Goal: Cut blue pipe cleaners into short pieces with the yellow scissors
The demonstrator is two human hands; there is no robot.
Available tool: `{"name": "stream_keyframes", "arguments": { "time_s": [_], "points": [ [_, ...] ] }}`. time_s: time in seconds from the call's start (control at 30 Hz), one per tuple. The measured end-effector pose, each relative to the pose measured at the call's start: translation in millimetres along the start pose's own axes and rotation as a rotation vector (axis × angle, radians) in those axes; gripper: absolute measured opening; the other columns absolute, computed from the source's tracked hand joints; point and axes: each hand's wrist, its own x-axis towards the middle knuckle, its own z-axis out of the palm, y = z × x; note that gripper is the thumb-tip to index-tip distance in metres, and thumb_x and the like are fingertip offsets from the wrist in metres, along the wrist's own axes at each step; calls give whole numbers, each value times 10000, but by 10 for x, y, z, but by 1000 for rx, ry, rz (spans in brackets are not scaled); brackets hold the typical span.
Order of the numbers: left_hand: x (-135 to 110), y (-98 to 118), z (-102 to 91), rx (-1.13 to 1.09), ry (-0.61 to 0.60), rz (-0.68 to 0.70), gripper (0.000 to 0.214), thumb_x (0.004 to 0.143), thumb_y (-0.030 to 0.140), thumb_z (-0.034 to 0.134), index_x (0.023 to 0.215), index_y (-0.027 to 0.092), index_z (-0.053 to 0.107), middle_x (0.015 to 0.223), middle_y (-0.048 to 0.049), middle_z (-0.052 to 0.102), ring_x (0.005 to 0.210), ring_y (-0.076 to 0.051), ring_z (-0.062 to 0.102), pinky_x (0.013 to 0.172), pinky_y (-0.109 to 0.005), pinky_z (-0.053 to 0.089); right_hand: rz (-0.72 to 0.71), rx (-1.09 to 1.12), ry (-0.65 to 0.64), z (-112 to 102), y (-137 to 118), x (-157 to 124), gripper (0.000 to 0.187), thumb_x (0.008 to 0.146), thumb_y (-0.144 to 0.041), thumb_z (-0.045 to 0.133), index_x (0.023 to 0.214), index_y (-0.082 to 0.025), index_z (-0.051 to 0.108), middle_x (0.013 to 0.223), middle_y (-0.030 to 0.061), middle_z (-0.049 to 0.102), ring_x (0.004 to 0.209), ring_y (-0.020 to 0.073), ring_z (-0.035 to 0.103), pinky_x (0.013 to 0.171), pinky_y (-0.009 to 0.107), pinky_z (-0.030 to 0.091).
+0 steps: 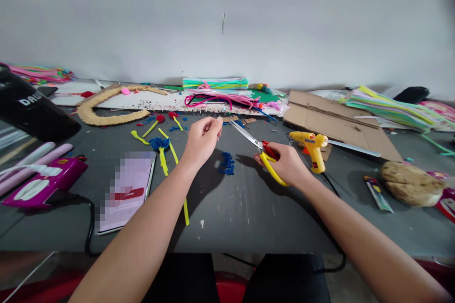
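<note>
My right hand (289,163) grips scissors (249,135) with yellow and red handles. Their blades look slightly apart and point toward my left hand (203,141). The fingertips of that left hand are pinched together near the blade tips; whatever they hold, if anything, is too small to make out. Between both hands, a small cluster of short blue pieces (226,164), fuzzy like cut pipe cleaner, lies on the table. Left of my left hand are a blue-headed flower shape (159,144) with a yellow stem and a long yellow strip (186,210), partly hidden by my forearm.
A yellow glue gun (314,149) rests beside my right hand, its cord running down. Cardboard (337,120) and pipe cleaner bundles (215,83) lie behind. To the left are a phone-like screen (130,189), a purple device (46,182) and a black bottle (33,104).
</note>
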Motion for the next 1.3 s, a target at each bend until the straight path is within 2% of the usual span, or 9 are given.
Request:
{"name": "stream_keyframes", "arguments": {
  "time_s": [0.67, 1.3],
  "points": [
    [4, -19, -15, 1, -38, -12, 380, 917, 424, 592, 622, 187, 549, 582, 15, 496, 560, -120, 455, 550, -272, 346, -85, -56, -9, 44, 99, 14, 277, 783, -361, 624, 654, -192, 447, 583, -48, 413, 614, 112, 291, 552, 261, 248],
    [-3, -20, -19, 7, -32, -21, 382, 915, 435, 594, 630, 183, 554, 589, 14, 499, 561, -118, 457, 547, -266, 346, -68, -68, -16, 35, 90, 6, 194, 766, -288, 608, 667, -181, 481, 591, -45, 419, 628, 113, 288, 561, 266, 242]
  ]
}}
